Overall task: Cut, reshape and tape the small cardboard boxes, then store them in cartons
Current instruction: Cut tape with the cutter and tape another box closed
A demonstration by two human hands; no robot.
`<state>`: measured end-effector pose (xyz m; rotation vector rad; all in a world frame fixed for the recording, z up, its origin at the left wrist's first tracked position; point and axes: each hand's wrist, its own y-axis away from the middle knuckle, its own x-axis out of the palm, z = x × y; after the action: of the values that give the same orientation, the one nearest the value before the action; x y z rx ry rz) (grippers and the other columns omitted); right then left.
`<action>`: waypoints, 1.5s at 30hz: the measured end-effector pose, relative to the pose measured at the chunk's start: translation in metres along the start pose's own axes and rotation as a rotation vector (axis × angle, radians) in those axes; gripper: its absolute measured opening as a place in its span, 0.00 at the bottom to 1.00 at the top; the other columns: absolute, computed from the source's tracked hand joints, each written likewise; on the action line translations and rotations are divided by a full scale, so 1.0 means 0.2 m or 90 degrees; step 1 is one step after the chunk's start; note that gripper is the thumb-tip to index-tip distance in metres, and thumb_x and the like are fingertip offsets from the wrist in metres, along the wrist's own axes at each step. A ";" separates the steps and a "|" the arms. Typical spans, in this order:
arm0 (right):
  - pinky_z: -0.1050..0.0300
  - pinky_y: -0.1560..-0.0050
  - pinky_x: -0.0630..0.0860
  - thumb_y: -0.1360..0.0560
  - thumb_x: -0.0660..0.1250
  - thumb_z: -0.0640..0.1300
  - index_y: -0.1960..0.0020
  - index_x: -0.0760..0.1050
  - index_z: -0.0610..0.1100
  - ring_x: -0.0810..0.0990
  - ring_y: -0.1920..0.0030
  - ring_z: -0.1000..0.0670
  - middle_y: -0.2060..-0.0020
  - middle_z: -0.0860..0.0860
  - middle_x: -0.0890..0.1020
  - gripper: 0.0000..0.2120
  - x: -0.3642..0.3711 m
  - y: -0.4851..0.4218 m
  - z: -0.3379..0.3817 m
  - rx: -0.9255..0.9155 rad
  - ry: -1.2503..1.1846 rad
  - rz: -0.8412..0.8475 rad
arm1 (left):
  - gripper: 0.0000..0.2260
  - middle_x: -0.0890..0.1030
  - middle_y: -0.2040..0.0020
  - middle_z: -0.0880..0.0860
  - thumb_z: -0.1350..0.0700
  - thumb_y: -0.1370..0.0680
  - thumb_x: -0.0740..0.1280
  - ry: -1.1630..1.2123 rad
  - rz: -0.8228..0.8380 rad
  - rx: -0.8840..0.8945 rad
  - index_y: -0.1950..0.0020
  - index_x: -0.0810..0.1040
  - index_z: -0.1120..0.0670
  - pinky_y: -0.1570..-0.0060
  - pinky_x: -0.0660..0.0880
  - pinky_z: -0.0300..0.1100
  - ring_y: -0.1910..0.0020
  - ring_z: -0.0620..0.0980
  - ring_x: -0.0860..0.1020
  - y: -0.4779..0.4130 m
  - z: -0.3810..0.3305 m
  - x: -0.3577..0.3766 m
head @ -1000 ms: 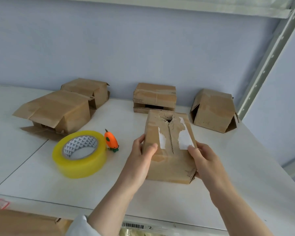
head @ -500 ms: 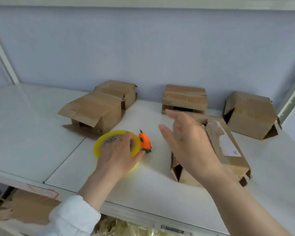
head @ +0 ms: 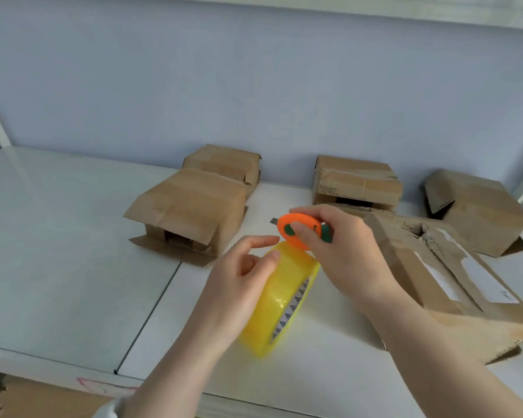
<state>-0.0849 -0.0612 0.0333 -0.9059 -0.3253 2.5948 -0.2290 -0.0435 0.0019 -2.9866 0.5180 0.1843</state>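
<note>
The left hand point(head: 242, 285) now grips the round yellow tape roll point(head: 284, 300). The right hand point(head: 338, 254) pinches the orange plastic cutter point(head: 299, 233) just above those fingers. The put-down brown cardboard box point(head: 435, 267) seems ready for tape.

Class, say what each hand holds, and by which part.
The left hand grips the yellow tape roll across its outer rim. The right hand pinches the orange cutter by its body, thumb at the green slider, blade free.
</note>
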 end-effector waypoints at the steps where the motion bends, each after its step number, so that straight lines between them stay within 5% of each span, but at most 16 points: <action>1: 0.75 0.60 0.69 0.25 0.66 0.46 0.51 0.76 0.56 0.75 0.56 0.59 0.57 0.60 0.79 0.06 0.00 0.00 0.00 0.003 -0.005 -0.012 | 0.10 0.81 0.54 0.51 0.43 0.28 0.65 -0.011 0.027 -0.013 0.49 0.79 0.40 0.50 0.73 0.42 0.55 0.48 0.79 -0.01 -0.01 0.00; 3: 0.77 0.59 0.68 0.24 0.66 0.46 0.50 0.77 0.55 0.75 0.54 0.59 0.56 0.59 0.79 0.05 0.02 0.00 -0.01 0.013 -0.010 -0.035 | 0.16 0.80 0.47 0.46 0.43 0.33 0.61 -0.022 0.089 -0.043 0.48 0.78 0.38 0.43 0.72 0.42 0.48 0.42 0.78 -0.06 -0.02 -0.02; 6: 0.79 0.58 0.67 0.24 0.66 0.47 0.45 0.78 0.51 0.75 0.55 0.59 0.56 0.59 0.79 0.08 0.05 0.01 -0.01 0.014 -0.009 -0.076 | 0.16 0.82 0.48 0.46 0.46 0.35 0.63 0.004 0.141 -0.082 0.48 0.79 0.40 0.39 0.72 0.51 0.46 0.46 0.79 -0.11 -0.04 -0.04; 12: 0.80 0.55 0.65 0.25 0.67 0.44 0.53 0.74 0.57 0.72 0.55 0.74 0.58 0.67 0.75 0.07 0.13 0.07 0.00 -0.011 -0.097 -0.183 | 0.11 0.83 0.53 0.48 0.45 0.32 0.65 -0.029 0.118 -0.072 0.52 0.79 0.46 0.42 0.73 0.52 0.50 0.50 0.80 -0.13 -0.07 -0.03; 16: 0.78 0.54 0.66 0.25 0.68 0.43 0.56 0.71 0.62 0.73 0.53 0.72 0.56 0.65 0.76 0.13 0.17 0.10 0.03 -0.046 -0.120 -0.220 | 0.03 0.83 0.55 0.50 0.54 0.25 0.66 -0.046 0.108 -0.068 0.53 0.77 0.52 0.48 0.73 0.47 0.51 0.51 0.80 -0.15 -0.10 -0.04; 22: 0.78 0.53 0.67 0.25 0.67 0.44 0.57 0.70 0.64 0.72 0.54 0.73 0.57 0.67 0.76 0.14 0.17 0.09 0.06 -0.033 -0.139 -0.209 | 0.03 0.82 0.56 0.48 0.53 0.26 0.68 -0.065 0.067 -0.019 0.56 0.79 0.51 0.51 0.73 0.44 0.55 0.47 0.79 -0.17 -0.08 -0.04; 26: 0.78 0.53 0.67 0.26 0.68 0.44 0.56 0.72 0.61 0.73 0.53 0.71 0.57 0.66 0.77 0.11 0.16 0.09 0.05 -0.034 -0.128 -0.214 | 0.03 0.80 0.62 0.46 0.54 0.26 0.68 -0.035 0.066 -0.010 0.58 0.78 0.52 0.56 0.72 0.42 0.59 0.45 0.78 -0.16 -0.06 -0.02; 32: 0.80 0.55 0.65 0.26 0.69 0.40 0.51 0.78 0.45 0.72 0.55 0.71 0.58 0.57 0.77 0.05 0.17 0.09 0.02 -0.110 -0.055 -0.308 | 0.05 0.83 0.57 0.47 0.57 0.26 0.69 -0.006 0.035 0.030 0.62 0.77 0.52 0.53 0.75 0.44 0.56 0.45 0.81 -0.15 -0.08 0.02; 36: 0.79 0.57 0.64 0.26 0.69 0.41 0.53 0.75 0.49 0.72 0.58 0.68 0.59 0.56 0.78 0.06 0.09 0.09 0.05 -0.115 -0.055 -0.360 | 0.05 0.84 0.57 0.46 0.57 0.26 0.69 0.007 0.009 0.078 0.62 0.77 0.53 0.50 0.77 0.45 0.57 0.42 0.82 -0.12 -0.15 0.09; 39: 0.75 0.56 0.68 0.26 0.69 0.43 0.54 0.73 0.50 0.75 0.58 0.63 0.58 0.59 0.78 0.05 -0.05 0.09 0.11 -0.042 -0.131 -0.362 | 0.05 0.84 0.58 0.47 0.56 0.26 0.69 -0.010 -0.010 0.144 0.61 0.77 0.54 0.48 0.76 0.49 0.57 0.43 0.82 -0.10 -0.25 0.16; 43: 0.57 0.45 0.76 0.25 0.67 0.43 0.50 0.75 0.46 0.80 0.50 0.53 0.52 0.53 0.81 0.04 -0.29 0.06 0.16 0.058 -0.306 -0.386 | 0.07 0.83 0.58 0.47 0.54 0.26 0.69 -0.069 -0.021 0.259 0.62 0.74 0.52 0.52 0.73 0.42 0.57 0.43 0.80 -0.08 -0.43 0.28; 45: 0.57 0.49 0.80 0.23 0.65 0.43 0.46 0.75 0.42 0.82 0.54 0.54 0.50 0.51 0.80 0.07 -0.44 0.03 0.16 0.106 -0.447 -0.417 | 0.08 0.81 0.61 0.46 0.52 0.27 0.70 -0.064 -0.039 0.271 0.64 0.74 0.50 0.56 0.71 0.40 0.61 0.42 0.78 -0.08 -0.52 0.33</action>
<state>-0.0426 -0.1072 0.1042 0.1928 -0.4777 2.1674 -0.1520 -0.0624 0.0967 -2.5603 0.3953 0.1910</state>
